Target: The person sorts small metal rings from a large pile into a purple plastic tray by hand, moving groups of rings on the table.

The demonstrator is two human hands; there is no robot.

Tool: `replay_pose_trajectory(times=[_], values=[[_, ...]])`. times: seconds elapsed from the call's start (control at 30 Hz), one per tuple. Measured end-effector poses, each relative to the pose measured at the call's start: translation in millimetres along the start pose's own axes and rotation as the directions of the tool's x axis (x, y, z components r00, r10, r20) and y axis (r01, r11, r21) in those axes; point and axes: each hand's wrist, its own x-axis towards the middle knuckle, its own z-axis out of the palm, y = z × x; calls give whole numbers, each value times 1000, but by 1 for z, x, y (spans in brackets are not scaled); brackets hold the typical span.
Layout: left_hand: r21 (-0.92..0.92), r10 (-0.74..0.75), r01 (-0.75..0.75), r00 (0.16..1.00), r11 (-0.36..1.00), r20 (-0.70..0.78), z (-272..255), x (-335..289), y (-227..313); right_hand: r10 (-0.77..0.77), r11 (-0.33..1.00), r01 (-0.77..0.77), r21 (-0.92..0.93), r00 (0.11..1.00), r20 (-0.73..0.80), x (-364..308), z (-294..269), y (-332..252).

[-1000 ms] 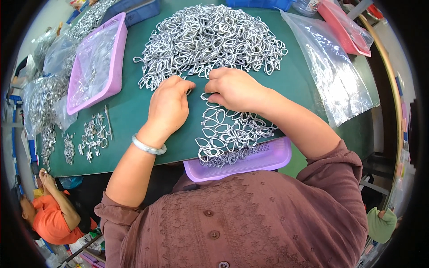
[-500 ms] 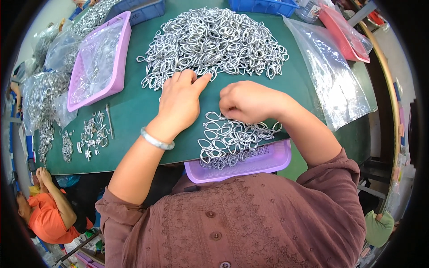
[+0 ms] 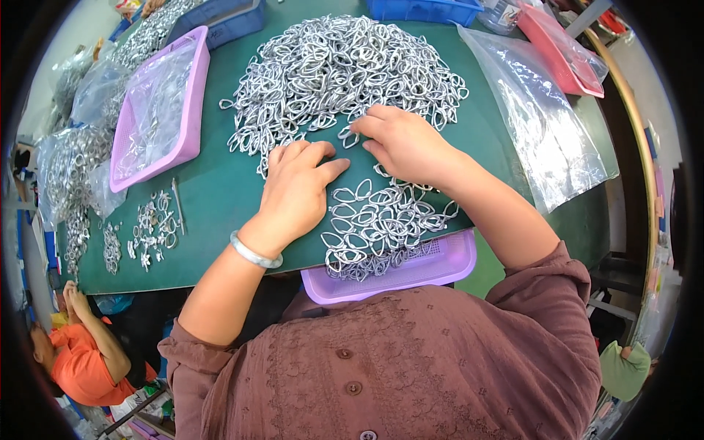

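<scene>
Basket of light-purple perforated plastic (image 3: 462,268) at near edge of green table (image 3: 235,202), small heap of silver almond-shaped metal loops (image 3: 374,220) running over the edge into it. Left hand (image 3: 295,183) beyond, left of that heap: open, thumb spread, fingers loosely bent. Right hand (image 3: 411,144) partly curled, fingertips at single silver loop (image 3: 347,137); can't tell if pinched. Big loop pile (image 3: 345,70) just beyond both hands, clear plastic bag (image 3: 546,121) to its right, blue plastic tray (image 3: 433,11) far.

Green tabletop (image 3: 220,198): bore silvery link heap (image 3: 345,66); left of heap stood pink basket (image 3: 192,110); right, clear bag (image 3: 546,121); in front, loose links (image 3: 361,215).
</scene>
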Motion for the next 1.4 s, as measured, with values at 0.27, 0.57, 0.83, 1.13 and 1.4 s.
replay_pose_trajectory(times=[0.27,0.57,0.83,1.13,1.4], values=[[-24,-17,15,996,1000,-86,1,9,5,-27,997,39,-68,984,175,-12,-3,-4],[-409,13,13,998,913,61,3,-43,41,-154,983,142,120,983,99,-83,-6,-22],[-21,-294,299,922,954,-251,-19,-83,-1,-275,948,225,225,935,223,-80,-28,-33],[-80,-281,270,931,960,-232,-17,-87,4,-356,929,312,201,903,240,-13,1,-40],[-151,-181,154,966,976,-183,-17,-88,22,-253,959,255,122,967,-25,43,49,-57]])
